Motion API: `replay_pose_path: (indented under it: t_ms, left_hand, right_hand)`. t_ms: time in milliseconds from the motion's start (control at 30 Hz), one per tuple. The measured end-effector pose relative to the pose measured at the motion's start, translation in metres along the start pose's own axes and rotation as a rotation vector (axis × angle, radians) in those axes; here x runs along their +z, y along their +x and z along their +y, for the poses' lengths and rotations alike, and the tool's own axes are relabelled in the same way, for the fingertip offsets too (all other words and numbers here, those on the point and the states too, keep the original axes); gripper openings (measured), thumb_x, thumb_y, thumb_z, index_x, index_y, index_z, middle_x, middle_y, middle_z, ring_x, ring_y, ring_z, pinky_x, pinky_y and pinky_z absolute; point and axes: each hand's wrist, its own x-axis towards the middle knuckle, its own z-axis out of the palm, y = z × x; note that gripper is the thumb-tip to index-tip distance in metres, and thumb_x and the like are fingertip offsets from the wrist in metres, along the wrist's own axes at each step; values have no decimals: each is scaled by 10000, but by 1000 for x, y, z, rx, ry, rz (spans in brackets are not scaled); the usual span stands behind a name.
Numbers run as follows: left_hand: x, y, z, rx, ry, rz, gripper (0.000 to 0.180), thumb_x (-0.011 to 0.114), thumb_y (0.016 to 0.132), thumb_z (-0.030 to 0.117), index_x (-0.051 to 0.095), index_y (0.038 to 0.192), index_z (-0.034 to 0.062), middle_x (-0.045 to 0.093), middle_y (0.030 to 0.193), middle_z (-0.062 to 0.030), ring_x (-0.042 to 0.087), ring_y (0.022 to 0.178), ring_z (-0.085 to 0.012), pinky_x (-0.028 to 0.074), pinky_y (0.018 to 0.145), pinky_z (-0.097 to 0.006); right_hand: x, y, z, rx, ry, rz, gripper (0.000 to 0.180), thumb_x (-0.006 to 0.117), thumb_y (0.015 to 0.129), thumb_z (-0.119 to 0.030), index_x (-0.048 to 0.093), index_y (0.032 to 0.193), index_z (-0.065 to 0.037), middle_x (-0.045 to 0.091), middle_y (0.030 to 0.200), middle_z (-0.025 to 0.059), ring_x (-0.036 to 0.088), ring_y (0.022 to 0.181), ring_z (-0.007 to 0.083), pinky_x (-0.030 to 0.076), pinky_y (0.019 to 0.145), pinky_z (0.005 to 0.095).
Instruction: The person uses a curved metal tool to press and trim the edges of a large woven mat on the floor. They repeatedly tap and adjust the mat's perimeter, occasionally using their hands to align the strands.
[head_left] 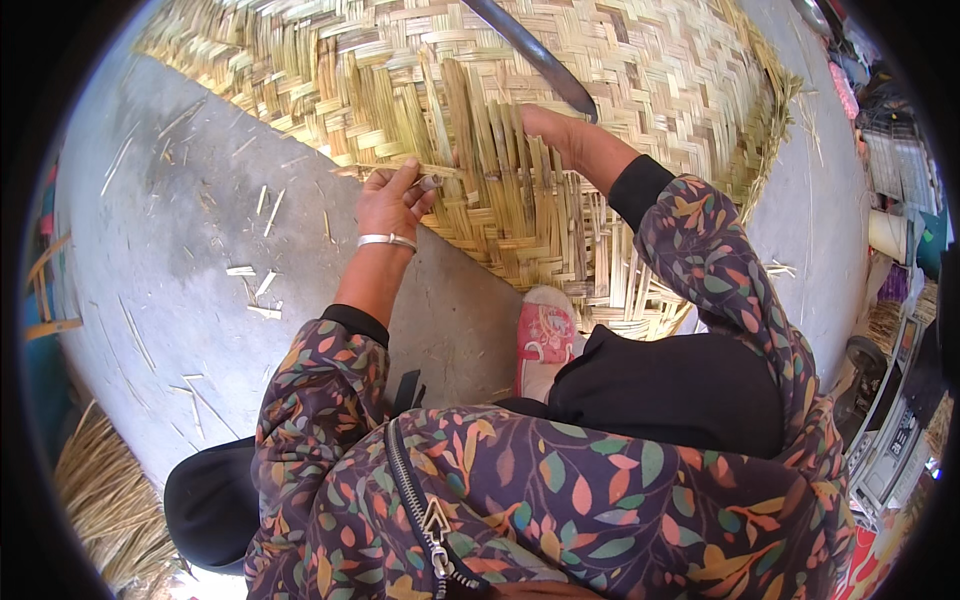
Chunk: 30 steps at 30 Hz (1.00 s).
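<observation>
Presently, far left at 8 o'clock, a bundle of loose dry strips lies on the concrete floor, and short offcuts are scattered toward 9 o'clock.

Left hand, bangle at the wrist: thumb and forefinger pressed together, pinching one flat strip that runs sideways along the near edge of the woven mat. The other fingers are curled under.

The mat fills the upper half, from 11 o'clock round to 2 o'clock, flat on the floor. Its body is a tight herringbone weave; the near edge, just past centre, is unfinished, with free strip ends standing out toward the person.

Right hand, at 12 o'clock: pressed down among the upright free ends, fingers hidden between them. Cannot tell whether they are closed on a strip or merely parting them.

A long dark blade lies on the mat, its tip just beside the right hand; touching or not, cannot tell.

A pink shoe rests at the mat's near edge, at 6 o'clock from the hands.

Judgement on handling: strips look light, thin, springy, stiff along their length, likely to split or crease if bent sharply. Edges may be sharp. Best taken flat between fingertips, close to the woven edge.
</observation>
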Motion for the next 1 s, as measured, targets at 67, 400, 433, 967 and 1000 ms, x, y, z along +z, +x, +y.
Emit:
replay_pose_path:
  t_ms: [67, 400, 433, 967, 1000]
  left_hand:
    - [2, 4, 1, 34, 25, 12, 211, 691, 886, 118, 482, 875, 90, 651, 868, -79, 678, 720, -189, 552, 585, -283]
    - [28, -2, -6, 133, 104, 48, 210, 706, 877, 106, 497, 855, 96, 661, 831, -51, 677, 714, -165, 550, 607, -277]
    - [30, -2, -8, 125, 84, 42, 206, 709, 875, 107, 504, 861, 97, 664, 832, -50, 675, 713, -162, 549, 605, -276]
    - [7, 5, -10, 55, 89, -275, 214, 688, 892, 110, 638, 1082, 26, 686, 932, -45, 676, 814, -150, 511, 637, -245]
    - [8, 5, -10, 59, 112, -252, 219, 689, 891, 110, 642, 1088, 26, 689, 940, -47, 677, 820, -151, 514, 642, -244]
  right_hand:
    - [-2, -2, 0, -6, -60, -7, 295, 612, 916, -213, 671, 1135, -24, 704, 1035, 68, 665, 870, 114, 546, 737, 281]
    - [-5, 2, 0, 31, -176, 41, 276, 595, 886, -176, 676, 1098, -21, 695, 968, 45, 643, 798, 117, 526, 665, 280]
    - [-5, 1, -2, 49, -196, 78, 266, 595, 882, -176, 679, 1086, -27, 694, 960, 43, 641, 788, 116, 523, 654, 279]
    - [-43, 33, 1, 93, -480, 76, 230, 697, 689, -120, 714, 912, -70, 669, 821, 23, 580, 643, 132, 409, 534, 297]
    - [-49, 36, 5, 99, -482, 83, 229, 697, 689, -121, 714, 911, -70, 668, 819, 24, 579, 643, 132, 408, 533, 297]
